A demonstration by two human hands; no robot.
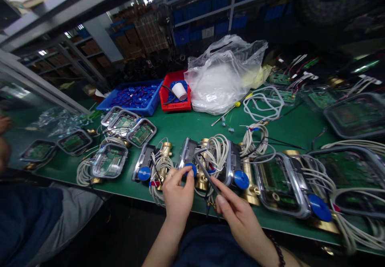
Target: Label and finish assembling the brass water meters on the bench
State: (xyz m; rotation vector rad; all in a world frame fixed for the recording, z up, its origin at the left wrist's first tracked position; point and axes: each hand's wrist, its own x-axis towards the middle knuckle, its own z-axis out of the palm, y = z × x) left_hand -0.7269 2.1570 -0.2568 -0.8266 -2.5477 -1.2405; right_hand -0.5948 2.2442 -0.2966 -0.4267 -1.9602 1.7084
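My left hand (179, 193) is closed, with thumb and forefinger pinching at a blue round cap (190, 168) on a meter. That meter has a clear-lidded box (187, 153), a brass pipe body (201, 183) and a coil of grey cable (218, 150). In my right hand (240, 215), between thumb and fingers, is a dark grey L-shaped bar (207, 173) that looks like a hex key. Its bent end lies over the cable coil beside the blue cap. A similar meter with a blue cap (241, 179) stands just to the right.
More meters (111, 160) line both sides of the green bench (180, 126). Behind stand a blue bin (150, 108) of blue parts, a red bin (176, 106) with a white cup (179, 91), and a plastic bag (218, 82). A screwdriver (237, 104) lies nearby. Another person (27, 219) sits at left.
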